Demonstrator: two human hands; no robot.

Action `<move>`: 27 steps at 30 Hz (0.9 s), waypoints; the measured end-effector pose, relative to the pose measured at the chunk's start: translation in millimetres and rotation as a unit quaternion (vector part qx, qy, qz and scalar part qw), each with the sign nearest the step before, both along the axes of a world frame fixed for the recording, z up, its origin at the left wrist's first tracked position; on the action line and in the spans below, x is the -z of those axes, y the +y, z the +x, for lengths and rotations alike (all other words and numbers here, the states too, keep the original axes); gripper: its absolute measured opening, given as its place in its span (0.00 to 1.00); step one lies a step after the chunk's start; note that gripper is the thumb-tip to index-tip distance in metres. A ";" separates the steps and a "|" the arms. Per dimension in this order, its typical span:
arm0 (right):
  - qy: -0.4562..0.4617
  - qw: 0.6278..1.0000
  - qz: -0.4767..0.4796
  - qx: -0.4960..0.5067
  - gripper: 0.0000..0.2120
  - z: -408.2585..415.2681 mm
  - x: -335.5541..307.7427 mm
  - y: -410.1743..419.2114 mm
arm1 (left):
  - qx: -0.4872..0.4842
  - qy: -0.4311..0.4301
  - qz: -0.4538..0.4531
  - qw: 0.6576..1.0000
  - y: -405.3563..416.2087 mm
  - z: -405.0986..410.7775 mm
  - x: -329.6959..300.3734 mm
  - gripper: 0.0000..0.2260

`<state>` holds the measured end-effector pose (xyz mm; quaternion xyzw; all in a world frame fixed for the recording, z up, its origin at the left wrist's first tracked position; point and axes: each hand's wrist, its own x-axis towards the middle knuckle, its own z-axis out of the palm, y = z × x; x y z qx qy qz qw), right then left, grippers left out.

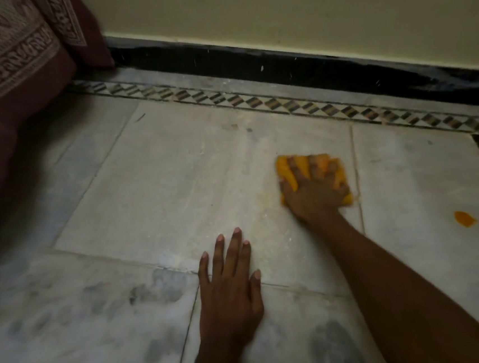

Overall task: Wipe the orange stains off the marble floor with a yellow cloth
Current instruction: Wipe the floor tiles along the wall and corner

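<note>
My right hand (313, 190) presses a crumpled yellow cloth (285, 168) flat on the white marble floor (160, 189), fingers spread over it near a tile joint. A faint yellowish smear (264, 205) shows on the marble just left of the cloth. An orange stain (465, 218) lies on the neighbouring tile to the right, apart from the cloth. My left hand (229, 287) rests flat on the floor nearer to me, fingers apart, holding nothing.
A black skirting (280, 66) runs under a cream wall, with a patterned inlay strip (253, 99) along the floor before it. Maroon patterned fabric (4, 87) hangs down at the left. Grey smudges (333, 345) mark the near tiles.
</note>
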<state>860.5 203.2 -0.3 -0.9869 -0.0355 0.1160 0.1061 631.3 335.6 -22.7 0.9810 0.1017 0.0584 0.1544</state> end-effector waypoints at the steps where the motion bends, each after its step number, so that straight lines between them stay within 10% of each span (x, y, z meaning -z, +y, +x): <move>1: -0.015 0.999 -0.006 -0.052 0.29 -23.4 -0.5 -4.4 | 0.003 -0.002 -0.006 1.000 1.1 1.0 0.2 0.25; 5: -0.087 0.991 -0.034 -0.097 0.30 -114.7 -8.1 -86.1 | -0.004 -0.037 -0.034 0.999 -2.8 -7.4 -7.6 0.23; 11: 0.006 0.998 0.015 0.061 0.33 -19.0 -12.5 -58.9 | 0.039 -0.065 -0.073 0.994 -6.0 80.4 -15.6 0.26; 18: -0.091 0.980 -0.048 -0.172 0.30 -36.0 3.3 -99.3 | 0.001 -0.026 -0.002 1.000 -13.7 112.6 7.0 0.26; 23: -0.058 0.994 -0.078 0.044 0.32 17.7 3.7 -99.8 | -0.004 0.000 -0.011 1.000 -14.3 113.8 0.1 0.27; 27: -0.032 0.999 -0.005 0.010 0.32 86.5 2.8 -2.0 | -0.006 0.006 -0.002 1.000 -14.1 118.1 -2.8 0.26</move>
